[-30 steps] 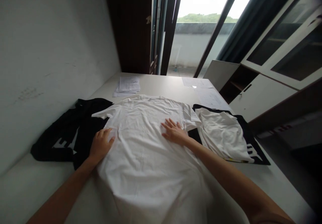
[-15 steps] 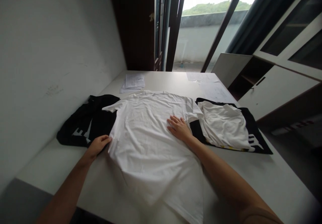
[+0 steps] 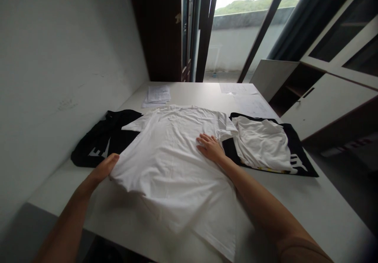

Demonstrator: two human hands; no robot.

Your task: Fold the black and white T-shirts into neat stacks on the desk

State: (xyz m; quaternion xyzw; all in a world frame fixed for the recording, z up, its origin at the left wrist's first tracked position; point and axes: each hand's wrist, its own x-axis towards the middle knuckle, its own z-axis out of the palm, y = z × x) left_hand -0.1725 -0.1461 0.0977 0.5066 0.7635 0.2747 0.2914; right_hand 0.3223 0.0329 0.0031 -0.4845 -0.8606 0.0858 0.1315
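On a white, flat-topped table (image 3: 195, 93), my left hand (image 3: 103, 168) grips the side edge of a white short-sleeved fabric T-shirt (image 3: 168, 152), stretching it outward. Farther up, my right hand (image 3: 211, 148) rests flat on the cloth, fingers spread. The garment appears laid open, collar away from me; creases remain unsmoothed. Beyond lie stacked white paper sheets (image 3: 158, 93).

White T-shirt (image 3: 174, 145) spread out on a white table (image 3: 265, 204), collar at the far end. Left hand (image 3: 104, 167) has its side edge pinched and stretched out, right hand (image 3: 211, 148) is just lying flat on the other half. Black clothing (image 3: 88, 145) with white print sits off to the left, a rumpled white garment (image 3: 262, 143) lies on more black fabric (image 3: 305, 158) to the right, and there's some paper (image 3: 158, 94) further back.
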